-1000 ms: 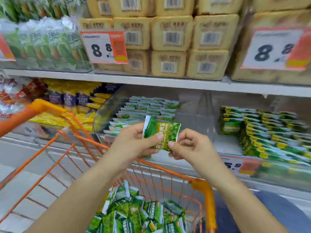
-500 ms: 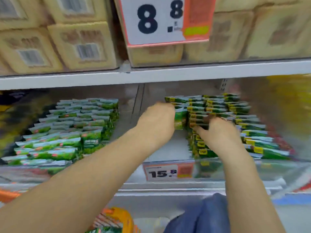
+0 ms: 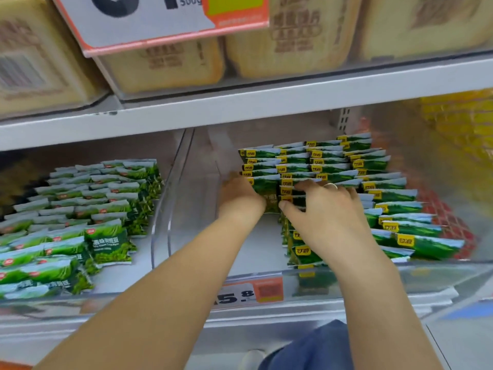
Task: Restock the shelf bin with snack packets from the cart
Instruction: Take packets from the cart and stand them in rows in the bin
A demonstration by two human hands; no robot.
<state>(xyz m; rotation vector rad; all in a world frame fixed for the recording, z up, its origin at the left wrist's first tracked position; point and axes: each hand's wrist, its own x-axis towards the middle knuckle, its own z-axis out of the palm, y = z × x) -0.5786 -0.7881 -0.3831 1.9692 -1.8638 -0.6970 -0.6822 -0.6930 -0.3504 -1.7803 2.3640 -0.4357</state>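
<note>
A green snack packet [image 3: 268, 194] stands upright at the left end of the rows of green and yellow-tagged packets [image 3: 373, 182] in the clear shelf bin [image 3: 426, 276]. My left hand [image 3: 240, 198] holds this packet from its left side, fingers hidden behind it. My right hand [image 3: 322, 209] reaches in from the right with fingers spread, fingertips touching the neighbouring packets beside it. A ring shows on one right finger. The cart is out of view.
A clear divider [image 3: 170, 209] separates a left bin of other green packets [image 3: 80, 222]. Bare shelf floor [image 3: 202, 209] lies left of my hands. Price tag [image 3: 248, 292] hangs on the front rail. Yellow boxes [image 3: 165, 65] fill the upper shelf [image 3: 240, 105].
Both hands carried the green packet from above the cart into the right bin and pushed it against the packet rows. The view shifted right and closer; the cart dropped out of sight.
</note>
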